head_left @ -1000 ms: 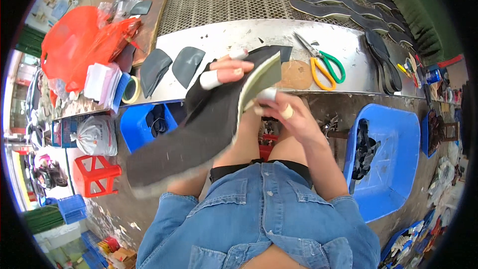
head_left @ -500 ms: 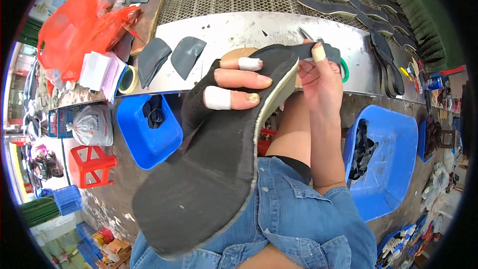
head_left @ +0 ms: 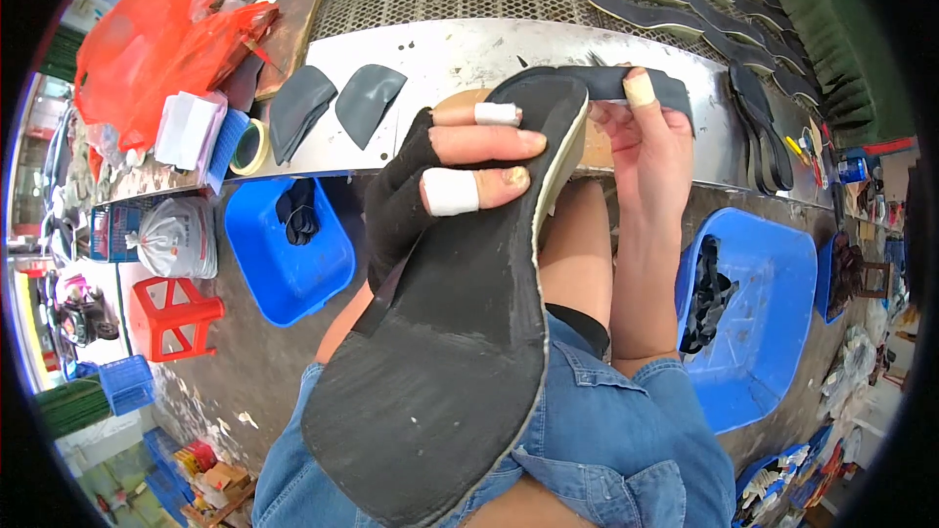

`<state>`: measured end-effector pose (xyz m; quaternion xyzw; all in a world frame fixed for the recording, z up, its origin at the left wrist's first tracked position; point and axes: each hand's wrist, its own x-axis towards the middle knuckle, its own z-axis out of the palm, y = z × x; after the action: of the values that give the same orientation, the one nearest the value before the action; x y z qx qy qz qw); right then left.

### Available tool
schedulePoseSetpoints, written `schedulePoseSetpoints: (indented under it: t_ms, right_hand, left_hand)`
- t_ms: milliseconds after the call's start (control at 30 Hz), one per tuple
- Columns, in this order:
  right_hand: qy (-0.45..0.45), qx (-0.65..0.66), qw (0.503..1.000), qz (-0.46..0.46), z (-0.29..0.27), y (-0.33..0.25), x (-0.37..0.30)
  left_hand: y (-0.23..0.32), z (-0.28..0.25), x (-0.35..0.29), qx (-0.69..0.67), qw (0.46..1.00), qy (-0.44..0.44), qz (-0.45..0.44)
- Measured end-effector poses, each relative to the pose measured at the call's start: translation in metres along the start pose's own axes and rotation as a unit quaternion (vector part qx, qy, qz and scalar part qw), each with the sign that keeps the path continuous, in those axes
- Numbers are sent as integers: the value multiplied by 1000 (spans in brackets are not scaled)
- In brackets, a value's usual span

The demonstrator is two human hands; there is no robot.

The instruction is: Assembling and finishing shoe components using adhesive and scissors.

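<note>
A long black shoe sole [head_left: 445,362] with a pale edge is tilted across my lap, its broad end toward me. My left hand [head_left: 460,161], in a black fingerless glove with white tape on its fingers, grips the sole near its narrow far end. The thumb side is hidden behind it. From that far end a flat black strip [head_left: 599,82] runs right. My right hand [head_left: 649,152], its thumb tip wrapped in pale tape, pinches this strip against the fingers behind. Two dark curved pieces [head_left: 369,106] lie on the worktop beyond my left hand.
Past the metal worktop [head_left: 450,47] is a mesh surface holding rows of dark soles [head_left: 641,15]. More soles [head_left: 753,127] stand at the right. Blue tubs sit on the left [head_left: 293,284] and right [head_left: 758,332]. A red stool [head_left: 176,318] and red bag [head_left: 147,59] are leftward.
The sole and my left hand have shifted slightly right. My right hand has moved right with the strip, and more of the strip now shows. A green ring beside that hand is no longer visible.
</note>
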<state>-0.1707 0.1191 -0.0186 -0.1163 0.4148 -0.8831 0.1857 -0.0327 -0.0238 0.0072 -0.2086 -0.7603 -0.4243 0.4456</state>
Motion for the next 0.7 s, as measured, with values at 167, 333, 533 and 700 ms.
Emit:
schedulePoseSetpoints:
  t_ms: [167, 333, 533, 700]
  right_hand:
    - [37, -44, 989, -133, 5, 6, -19]
    - [35, -142, 962, -232, 12, 5, -26]
    - [49, -143, 959, -240, 12, -5, -32]
    - [29, -182, 951, -249, 14, -11, -41]
  left_hand:
    - [8, 6, 4, 54, 998, -34, -22]
    - [5, 16, -4, 73, 997, 14, 0]
    - [0, 17, -2, 97, 995, 5, 6]
    - [1, 18, 0, 101, 995, 2, 4]
